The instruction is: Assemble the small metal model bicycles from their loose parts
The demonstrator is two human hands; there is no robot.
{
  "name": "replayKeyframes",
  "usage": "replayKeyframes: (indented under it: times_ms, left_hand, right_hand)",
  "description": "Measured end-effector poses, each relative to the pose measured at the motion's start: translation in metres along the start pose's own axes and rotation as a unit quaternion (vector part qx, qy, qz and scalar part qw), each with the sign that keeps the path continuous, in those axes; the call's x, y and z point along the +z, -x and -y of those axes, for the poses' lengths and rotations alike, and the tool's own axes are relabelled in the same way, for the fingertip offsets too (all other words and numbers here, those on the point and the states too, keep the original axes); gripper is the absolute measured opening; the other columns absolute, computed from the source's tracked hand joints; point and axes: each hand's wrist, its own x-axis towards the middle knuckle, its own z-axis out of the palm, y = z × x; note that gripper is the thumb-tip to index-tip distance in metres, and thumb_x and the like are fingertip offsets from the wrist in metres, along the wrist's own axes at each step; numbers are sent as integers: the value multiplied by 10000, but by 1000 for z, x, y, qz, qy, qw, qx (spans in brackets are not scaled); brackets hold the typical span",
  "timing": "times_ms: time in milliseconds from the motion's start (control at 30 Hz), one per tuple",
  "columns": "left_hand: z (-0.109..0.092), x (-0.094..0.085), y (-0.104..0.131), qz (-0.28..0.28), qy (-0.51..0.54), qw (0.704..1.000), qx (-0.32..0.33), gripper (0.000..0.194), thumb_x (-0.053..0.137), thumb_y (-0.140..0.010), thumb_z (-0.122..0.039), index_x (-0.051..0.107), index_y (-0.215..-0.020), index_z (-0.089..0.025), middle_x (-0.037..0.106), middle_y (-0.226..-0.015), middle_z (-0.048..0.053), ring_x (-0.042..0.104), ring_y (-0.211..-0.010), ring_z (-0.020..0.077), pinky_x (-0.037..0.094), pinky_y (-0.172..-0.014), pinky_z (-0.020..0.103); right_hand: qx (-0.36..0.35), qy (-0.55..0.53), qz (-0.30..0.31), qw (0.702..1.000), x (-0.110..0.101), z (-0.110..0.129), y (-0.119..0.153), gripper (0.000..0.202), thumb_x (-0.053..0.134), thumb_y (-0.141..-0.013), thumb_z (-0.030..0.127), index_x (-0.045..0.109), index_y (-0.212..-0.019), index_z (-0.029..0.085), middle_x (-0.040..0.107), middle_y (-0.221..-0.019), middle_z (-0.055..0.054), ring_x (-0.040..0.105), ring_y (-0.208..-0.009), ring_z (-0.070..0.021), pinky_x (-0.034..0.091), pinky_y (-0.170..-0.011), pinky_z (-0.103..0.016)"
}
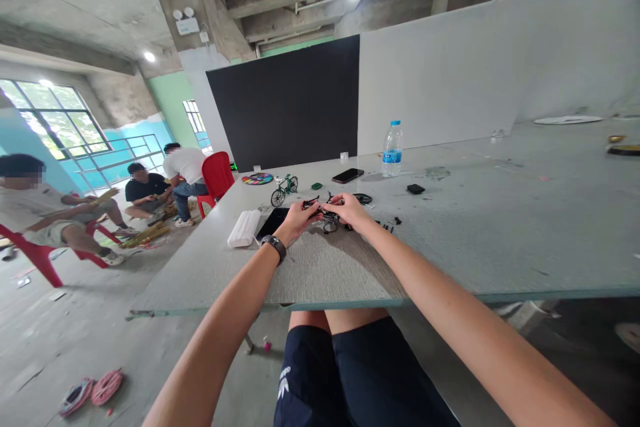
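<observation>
Both hands meet over the table. The fingers of my left hand [300, 219] are pinched on the left side of a small dark model bicycle [329, 221], which looks partly built. My right hand [351, 209] grips its other side, with thumb and forefinger close together. Fingers cover much of the model, so its exact parts are hard to make out. A loose black wheel [363, 198] lies just beyond my right hand, and several small black pieces [389, 225] are scattered beside it. A green model bicycle [285, 191] stands upright beyond my left hand.
On the grey table [500, 233] are a white case [244, 229], a dark phone [273, 222], another phone [348, 175], a water bottle [393, 150], a black object [415, 189] and a colourful disc [257, 179]. Several people sit at the left near a red chair [219, 173].
</observation>
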Motion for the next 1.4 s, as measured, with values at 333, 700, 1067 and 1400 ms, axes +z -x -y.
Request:
replayKeyframes:
  times_ms: [333,700,1067,1400]
  left_hand:
    - [-2,1,1,-2,15,1000,-24,168,768,-819,-203,679,-872,-71,698,-830,64,645,-664,100,552,-733,250]
    - [-6,1,-1,-39,38,997,-53,127,679,-895,-182,673,-844,-66,683,-805,80,659,-678,108,564,-746,243]
    - [-7,3,1,-45,20,997,-57,132,710,-873,-198,674,-849,-74,686,-773,76,652,-659,108,553,-721,239]
    - [-1,-1,-1,-18,10,999,-34,157,789,-793,-186,681,-806,-73,692,-795,50,634,-701,92,554,-786,250]
  right_hand:
    - [-7,23,-9,1000,0,4,4,418,817,-721,448,576,-947,192,596,-770,3,490,-544,-93,336,-419,-199]
    - [-3,1,-9,1000,0,5,3,487,804,-725,524,586,-1011,195,616,-787,-2,460,-493,-79,328,-411,-209]
    - [-3,-40,-9,999,0,3,0,509,835,-695,507,582,-1009,196,591,-760,11,429,-453,-68,283,-387,-213]
    - [-56,32,-39,997,1,-8,-6,520,857,-660,481,580,-1003,206,623,-787,0,526,-583,-114,416,-516,-230]
